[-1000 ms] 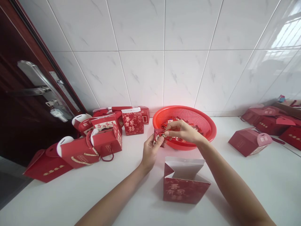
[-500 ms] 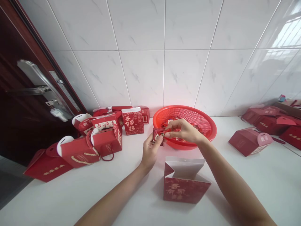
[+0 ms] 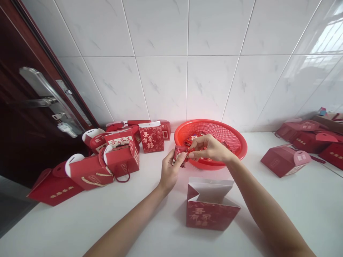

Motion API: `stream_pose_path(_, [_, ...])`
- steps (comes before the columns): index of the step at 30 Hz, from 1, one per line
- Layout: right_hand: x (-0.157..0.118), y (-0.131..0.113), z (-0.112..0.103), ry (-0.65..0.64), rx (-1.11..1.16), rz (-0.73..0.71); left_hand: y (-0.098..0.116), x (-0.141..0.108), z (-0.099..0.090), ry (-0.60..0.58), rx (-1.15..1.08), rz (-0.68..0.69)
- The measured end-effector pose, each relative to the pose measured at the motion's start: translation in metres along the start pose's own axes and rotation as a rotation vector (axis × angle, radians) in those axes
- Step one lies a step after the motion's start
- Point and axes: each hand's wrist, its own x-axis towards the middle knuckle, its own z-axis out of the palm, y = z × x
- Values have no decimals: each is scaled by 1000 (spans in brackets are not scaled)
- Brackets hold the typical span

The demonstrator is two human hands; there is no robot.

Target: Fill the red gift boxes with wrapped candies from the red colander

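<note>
My left hand (image 3: 170,171) is closed on red-wrapped candies (image 3: 179,154) at the near left side of the red plastic basket (image 3: 237,142). My right hand (image 3: 207,150) reaches over the basket's near rim, its fingertips pinched on a small red wrapped piece (image 3: 189,152) against the candies in my left hand. More wrapped candies (image 3: 197,137) lie in the basket, partly hidden by my right hand. Between my forearms stands a red paper box (image 3: 211,216) with its top open.
Several red gift boxes (image 3: 91,173) crowd the left side, beside a dark door with a metal handle (image 3: 50,96). A patterned box (image 3: 152,138) stands near the tiled wall. More red boxes (image 3: 285,160) lie at the right.
My left hand has tilted and shifted slightly left with the candies. The right fingertips have moved a little, and a red piece now shows between them.
</note>
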Motion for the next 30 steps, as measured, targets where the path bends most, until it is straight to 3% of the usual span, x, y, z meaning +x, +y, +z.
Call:
stream_pose_path(14, [5, 4, 13, 88, 170, -57, 1, 1, 3, 58, -131, 8])
stream_pose_path(22, [2, 8, 2, 55, -11, 13, 2, 4, 4, 13, -292, -180])
stream_pose_path(30, [2, 11, -5, 92, -138, 10, -3, 3, 2, -46, -108, -158])
